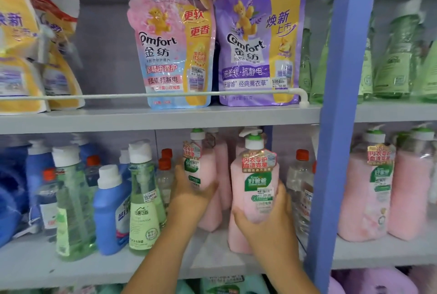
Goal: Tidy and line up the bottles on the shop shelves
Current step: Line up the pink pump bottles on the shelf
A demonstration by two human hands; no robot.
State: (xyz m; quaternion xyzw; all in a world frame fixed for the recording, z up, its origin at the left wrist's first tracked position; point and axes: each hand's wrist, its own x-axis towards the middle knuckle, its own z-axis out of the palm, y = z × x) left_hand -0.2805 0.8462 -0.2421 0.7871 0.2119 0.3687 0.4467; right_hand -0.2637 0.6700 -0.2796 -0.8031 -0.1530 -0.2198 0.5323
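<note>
Two pink pump bottles with green collars stand on the middle shelf (165,267). My left hand (191,196) grips the left pink bottle (205,175) round its lower half. My right hand (264,218) grips the nearer right pink bottle (254,187) from below and the right side, its label facing me. More pink bottles stand behind these two. To the left stand green bottles (144,211), blue bottles (112,218) and clear red-capped bottles (164,175), unevenly spaced.
A blue upright post (335,128) bounds the bay on the right; beyond it stand more pink bottles (364,194) and green ones above. The upper shelf holds a pink Comfort pouch (175,45) and a purple pouch (257,40) behind a white rail (151,95). Clear red-capped bottles (300,189) stand beside the post.
</note>
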